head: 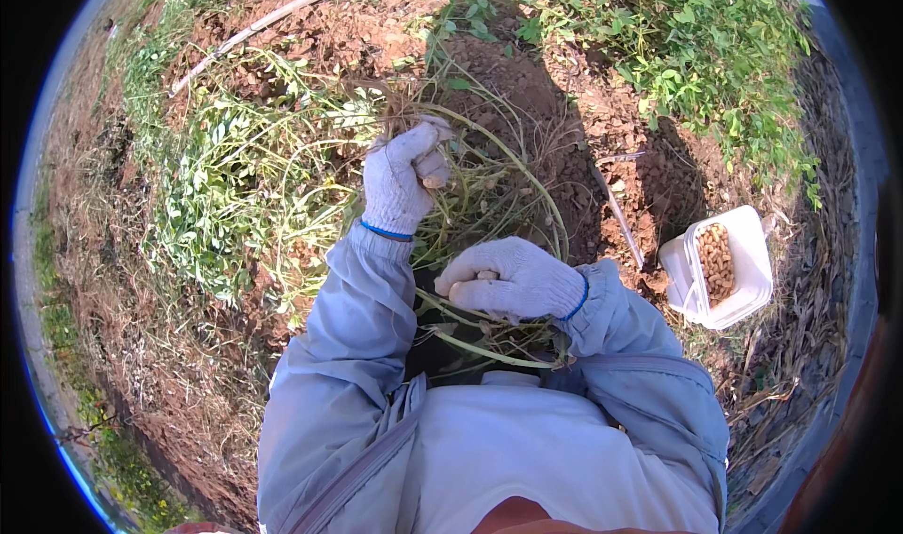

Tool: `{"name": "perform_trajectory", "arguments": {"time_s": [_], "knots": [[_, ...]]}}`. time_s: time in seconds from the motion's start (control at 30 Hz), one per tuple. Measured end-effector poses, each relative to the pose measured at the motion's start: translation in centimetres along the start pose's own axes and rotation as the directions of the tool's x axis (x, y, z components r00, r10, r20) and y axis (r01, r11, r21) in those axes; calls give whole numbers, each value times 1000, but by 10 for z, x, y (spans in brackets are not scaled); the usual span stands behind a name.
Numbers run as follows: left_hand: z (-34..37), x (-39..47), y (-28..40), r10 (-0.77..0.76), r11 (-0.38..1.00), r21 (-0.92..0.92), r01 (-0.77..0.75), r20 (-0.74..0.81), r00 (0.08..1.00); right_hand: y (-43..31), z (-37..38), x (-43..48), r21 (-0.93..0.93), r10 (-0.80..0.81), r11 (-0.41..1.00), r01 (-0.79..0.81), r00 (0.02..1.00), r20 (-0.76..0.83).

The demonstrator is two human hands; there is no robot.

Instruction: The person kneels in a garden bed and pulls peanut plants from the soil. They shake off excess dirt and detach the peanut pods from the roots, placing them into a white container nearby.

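My left hand point(408, 174), in a white knit glove with a blue cuff edge, is closed around the roots and stems of a pulled peanut plant point(395, 107). A pale peanut pod point(432, 182) shows at its fingers. Lower and to the right is my right hand point(511, 280), gloved the same way. Its fingers are curled, with a small pale peanut pod point(487, 275) between thumb and fingers. Long green stems point(543, 192) arch between and below both hands.
A white plastic bucket point(751, 266) with peanuts point(716, 262) in it stands tilted at the right. Uprooted leafy plants point(211, 181) lie at the left. Nearby are a thin stick point(621, 216), a long pole point(282, 13) and leafy plants point(705, 61) at the upper right.
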State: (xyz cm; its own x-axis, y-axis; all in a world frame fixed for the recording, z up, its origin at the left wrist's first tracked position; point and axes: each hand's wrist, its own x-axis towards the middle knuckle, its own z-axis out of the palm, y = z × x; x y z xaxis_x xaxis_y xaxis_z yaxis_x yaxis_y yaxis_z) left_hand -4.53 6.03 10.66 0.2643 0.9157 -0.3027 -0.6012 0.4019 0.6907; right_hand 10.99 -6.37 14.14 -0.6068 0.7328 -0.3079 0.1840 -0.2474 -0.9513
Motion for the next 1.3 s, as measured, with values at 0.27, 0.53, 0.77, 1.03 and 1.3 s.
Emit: {"name": "perform_trajectory", "arguments": {"time_s": [0.27, 0.53, 0.77, 1.03, 1.3], "knots": [[11, 2, -4, 22, 998, 64, -21, -21, 1000, -4, -17, 0, 399, -78, 888, 228, 931, -357], [19, 1, -22, 50, 991, 129, -39, -82, 995, 13, -42, 44, -753, -506, 657, -25, 726, -465], [25, 1, -24, 84, 975, 210, -67, -74, 994, 11, -38, 25, -597, -408, 797, 93, 812, -418], [27, 1, -30, 70, 975, 215, -61, -34, 997, 15, -42, 28, -636, -469, 770, -43, 638, -611], [12, 10, -49, 146, 931, 311, -192, 167, 975, 7, -52, 32, -711, -390, 671, -208, 717, -578]]}}
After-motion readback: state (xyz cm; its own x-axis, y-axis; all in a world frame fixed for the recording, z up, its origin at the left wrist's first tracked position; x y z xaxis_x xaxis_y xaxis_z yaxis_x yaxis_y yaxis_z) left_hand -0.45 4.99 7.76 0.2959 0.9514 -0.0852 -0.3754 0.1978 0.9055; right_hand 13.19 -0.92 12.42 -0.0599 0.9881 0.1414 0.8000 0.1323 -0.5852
